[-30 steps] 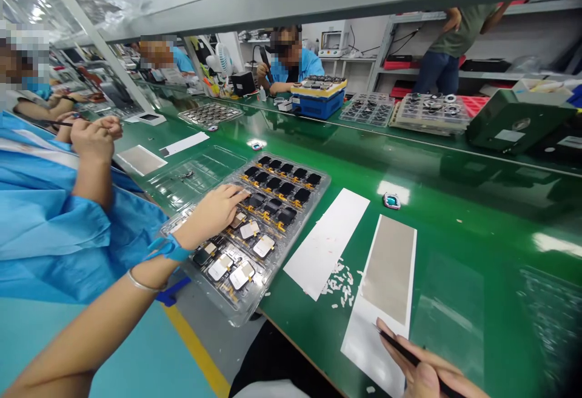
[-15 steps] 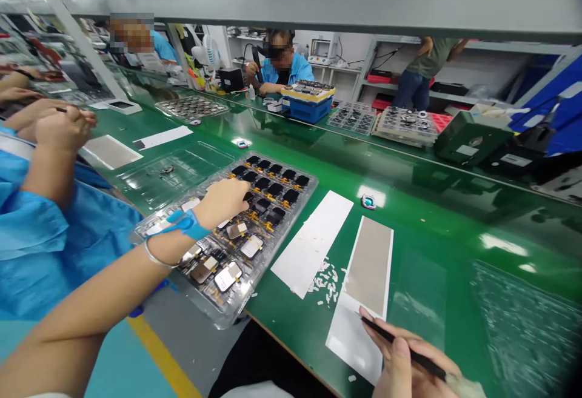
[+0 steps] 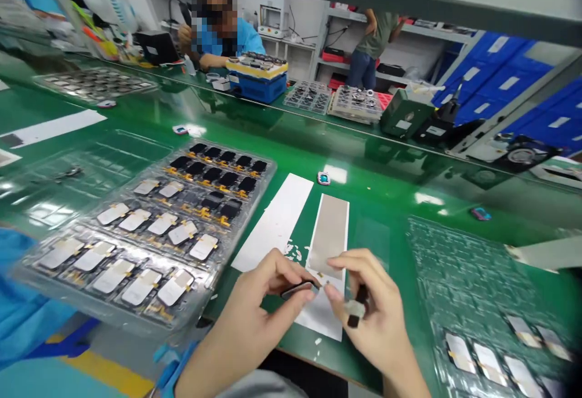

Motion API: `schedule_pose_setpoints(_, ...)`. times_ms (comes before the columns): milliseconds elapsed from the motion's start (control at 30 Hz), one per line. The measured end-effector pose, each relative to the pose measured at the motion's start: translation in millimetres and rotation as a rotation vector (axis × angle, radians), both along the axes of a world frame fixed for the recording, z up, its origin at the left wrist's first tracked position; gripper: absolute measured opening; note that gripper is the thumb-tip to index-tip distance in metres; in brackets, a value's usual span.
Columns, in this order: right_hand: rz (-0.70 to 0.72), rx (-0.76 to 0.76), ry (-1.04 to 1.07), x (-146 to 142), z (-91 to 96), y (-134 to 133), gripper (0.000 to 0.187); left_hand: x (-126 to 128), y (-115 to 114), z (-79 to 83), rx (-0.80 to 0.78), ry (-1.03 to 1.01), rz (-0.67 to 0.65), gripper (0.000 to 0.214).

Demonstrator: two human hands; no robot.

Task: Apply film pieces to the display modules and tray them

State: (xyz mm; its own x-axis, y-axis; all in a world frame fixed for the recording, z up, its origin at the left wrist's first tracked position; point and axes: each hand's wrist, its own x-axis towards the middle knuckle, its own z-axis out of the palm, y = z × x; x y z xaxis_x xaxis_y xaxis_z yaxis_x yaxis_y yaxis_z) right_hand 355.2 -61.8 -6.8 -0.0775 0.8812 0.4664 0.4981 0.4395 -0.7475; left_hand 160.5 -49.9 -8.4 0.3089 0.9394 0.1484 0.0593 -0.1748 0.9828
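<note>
My left hand (image 3: pixel 259 313) pinches a small dark flat part (image 3: pixel 297 289) by its edge, low in the middle of the view. My right hand (image 3: pixel 370 313) is closed around a black tweezer-like tool (image 3: pixel 359 307) and its fingertips meet the part's right end. Both hands hover over a grey-and-white backing sheet (image 3: pixel 328 237) on the green table (image 3: pixel 386 204). To the left lies a clear plastic tray (image 3: pixel 150 228) with several rows of small parts, some black side up, some pale side up.
A white strip (image 3: pixel 275 222) lies beside the grey sheet, with small white scraps between them. Another clear tray (image 3: pixel 482 307) with a few pale parts sits at the right. A small blue-rimmed piece (image 3: pixel 323 177) rests farther back. Other people work across the table.
My left hand left the tray with a dark part and came to the middle. My right hand rose to meet it. The view swung to the right.
</note>
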Motion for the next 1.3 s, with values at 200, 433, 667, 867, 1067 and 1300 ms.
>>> schedule_pose_setpoints(200,0.030,-0.012,0.062,-5,-18.0,1,0.015,16,7,-23.6,-0.166,-0.071,-0.178,0.007)
schedule_pose_setpoints(433,-0.066,0.176,-0.164,-6,-27.4,4,0.016,19,16,-38.2,-0.164,-0.046,-0.227,0.014)
schedule_pose_setpoints(667,-0.075,0.204,-0.335,-10,-36.9,2,0.022,18,19,-44.7,-0.130,0.013,-0.170,0.016)
schedule_pose_setpoints(867,-0.113,0.048,-0.214,-12,-27.0,6,0.013,18,20,-41.3,-0.059,0.068,-0.140,0.012)
schedule_pose_setpoints(1067,-0.119,-0.306,0.017,-7,-15.4,26,0.013,16,18,-41.9,-0.193,-0.140,-0.026,0.018)
schedule_pose_setpoints(1300,-0.070,-0.397,0.051,-18,-28.6,38,0.020,13,20,-39.9,-0.273,-0.353,0.156,0.025)
